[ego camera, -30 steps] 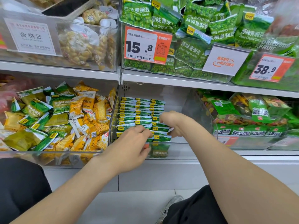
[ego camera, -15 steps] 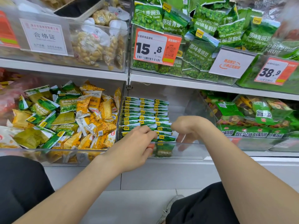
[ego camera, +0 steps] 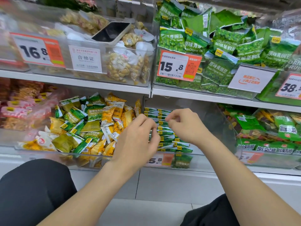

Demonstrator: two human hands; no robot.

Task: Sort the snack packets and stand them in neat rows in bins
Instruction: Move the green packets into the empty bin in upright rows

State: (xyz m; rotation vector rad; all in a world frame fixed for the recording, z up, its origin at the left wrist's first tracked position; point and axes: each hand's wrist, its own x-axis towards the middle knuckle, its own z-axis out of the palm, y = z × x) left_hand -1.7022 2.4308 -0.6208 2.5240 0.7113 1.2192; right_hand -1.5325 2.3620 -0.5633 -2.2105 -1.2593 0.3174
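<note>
Small green pea packets (ego camera: 164,132) stand on edge in tight rows inside a clear bin (ego camera: 203,158) on the lower shelf. My left hand (ego camera: 136,141) hovers over the left column of the rows. Its fingers curl down toward the packet tops and its fingertips are hidden. My right hand (ego camera: 184,126) is over the back rows, fingers curled with thumb against index, and no packet shows between them. The right half of this bin holds no packets. One green packet (ego camera: 181,161) stands behind the bin's front wall.
A clear bin (ego camera: 48,154) to the left holds a loose heap of yellow and green packets (ego camera: 91,126). Another bin (ego camera: 268,159) with green bags is on the right. The upper shelf (ego camera: 195,93) carries bins with price tags and a dark tray (ego camera: 112,31). My dark-clad knees fill the bottom corners.
Both hands have risen from the front rows toward the middle and back rows. The right hand came out of the bin's bare side. My head has tilted up and moved closer.
</note>
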